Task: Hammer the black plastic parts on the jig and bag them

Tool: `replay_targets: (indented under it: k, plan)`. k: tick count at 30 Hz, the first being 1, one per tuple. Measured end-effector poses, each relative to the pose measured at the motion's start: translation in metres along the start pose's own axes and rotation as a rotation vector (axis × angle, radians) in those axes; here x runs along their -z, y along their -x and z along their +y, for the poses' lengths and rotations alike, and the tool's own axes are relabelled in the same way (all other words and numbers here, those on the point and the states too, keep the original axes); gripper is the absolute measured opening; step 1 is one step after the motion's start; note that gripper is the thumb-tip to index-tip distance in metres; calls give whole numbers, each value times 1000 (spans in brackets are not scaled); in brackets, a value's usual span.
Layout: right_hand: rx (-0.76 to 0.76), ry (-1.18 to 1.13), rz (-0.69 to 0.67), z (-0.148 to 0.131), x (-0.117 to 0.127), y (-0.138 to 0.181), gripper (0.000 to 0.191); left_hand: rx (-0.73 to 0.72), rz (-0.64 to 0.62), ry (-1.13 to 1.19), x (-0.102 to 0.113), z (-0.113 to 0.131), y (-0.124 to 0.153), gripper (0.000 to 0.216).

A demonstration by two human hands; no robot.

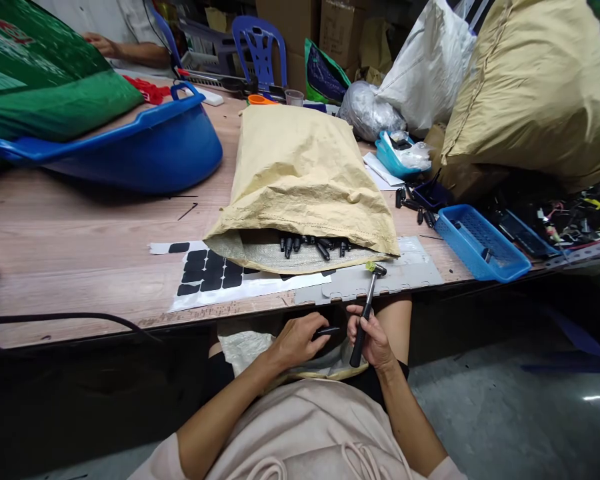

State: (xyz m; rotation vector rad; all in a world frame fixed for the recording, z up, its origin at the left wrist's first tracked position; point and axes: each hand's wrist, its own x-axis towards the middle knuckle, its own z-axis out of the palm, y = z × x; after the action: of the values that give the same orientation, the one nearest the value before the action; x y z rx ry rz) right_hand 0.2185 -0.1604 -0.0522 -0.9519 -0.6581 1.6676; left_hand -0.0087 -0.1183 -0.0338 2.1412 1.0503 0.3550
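My right hand (373,339) is closed round the black handle of a small hammer (369,297), whose yellow-tipped head points up near the table edge. Between the fingers of my left hand (300,341) is a slim black cylindrical part (326,331), held over my lap. Under both hands an open sack (250,345) with a pale lining lies across my legs. In front of me a large tan paper sack (300,167) rests on the table, its mouth facing me. Several black cylindrical parts (323,249) show inside that mouth.
A sheet of black stickers (205,273) and a grey board (415,263) lie by the front edge. At the left are a blue basin (145,150) and a green sack (45,80); a blue basket (483,243) stands right. Across the table shows another person's hand (103,45).
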Motion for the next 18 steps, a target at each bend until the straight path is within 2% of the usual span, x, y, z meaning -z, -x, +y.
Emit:
replay_targets:
  k: [2, 4, 6, 8, 10, 12, 15, 16, 18]
  plan:
    - [6, -9, -6, 0, 0, 0, 49, 189, -69, -83, -7, -14, 3, 22]
    - [5, -12, -6, 1, 0, 0, 48, 289, -130, -138, -9, -21, 4, 22]
    - [4, -15, 0, 2, 0, 0, 48, 242, -151, -139, -4, -17, 5, 20]
    - [5, -17, 6, 3, 1, 0, 49, 110, -119, -80, 8, -4, 1, 13]
    - [12, -13, 8, 3, 1, 0, 48, 15, -21, 5, 24, 13, -10, 8]
    - [18, -8, 8, 4, 1, -1, 48, 26, 161, 40, 42, 29, -30, 16]
    - [18, -7, 0, 5, 3, -2, 48, 216, 457, -58, 67, 44, -69, 22]
    - [17, -9, -4, 5, 3, -3, 48, 311, 507, -98, 74, 46, -83, 25]
    - [17, -12, -12, 6, 4, -3, 48, 486, 513, -151, 83, 46, -107, 36]
